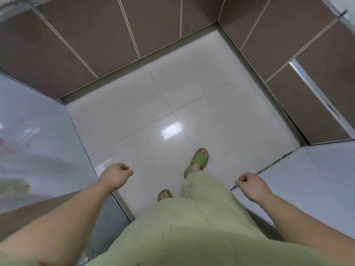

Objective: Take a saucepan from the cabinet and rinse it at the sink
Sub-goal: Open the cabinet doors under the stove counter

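I look straight down at a kitchen floor. Brown lower cabinet doors (80,48) run along the far side, all closed, and more brown doors (299,60) line the right side. No saucepan and no sink are in view. My left hand (117,174) hangs at the lower left with its fingers curled in and nothing in it. My right hand (251,184) hangs at the lower right, also loosely curled and empty. Both hands are well short of the cabinets.
Glossy white floor tiles (167,96) fill the middle. A pale wall or panel (32,135) stands at the left and another pale surface (315,175) at the right. My feet in green slippers (198,159) stand on the tiles. A metal strip (307,77) runs down the right cabinets.
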